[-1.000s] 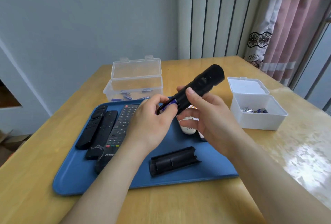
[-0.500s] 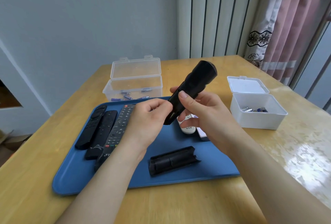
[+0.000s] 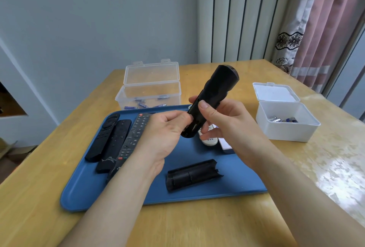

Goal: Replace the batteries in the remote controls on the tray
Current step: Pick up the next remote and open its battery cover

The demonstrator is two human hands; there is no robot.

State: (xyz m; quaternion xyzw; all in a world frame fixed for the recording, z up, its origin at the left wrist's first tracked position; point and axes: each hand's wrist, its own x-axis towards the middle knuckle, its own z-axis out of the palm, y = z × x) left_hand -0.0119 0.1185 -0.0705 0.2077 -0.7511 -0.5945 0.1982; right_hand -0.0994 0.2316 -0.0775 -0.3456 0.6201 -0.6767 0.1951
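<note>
Along the left edge of the blue tray three black remotes lie side by side. Just past the tray's far edge stands a clear box, lid up, with loose batteries in it. The left hand hovers over the tray's middle, its fingers curled and pinching the lower end of the held remote; whether they also hold a battery cannot be told. The remote tilts up and away, gripped round its waist by the right hand, thumb across the front and fingers wrapped behind. It looks light, stiff and smooth, probably slippery, so the waist is the sound place to hold it. Its battery cover lies near the tray's front edge; it looks thin and its tabs likely snap, so it is best taken by its long sides. Near the table's right edge sits a white box holding more batteries.
</note>
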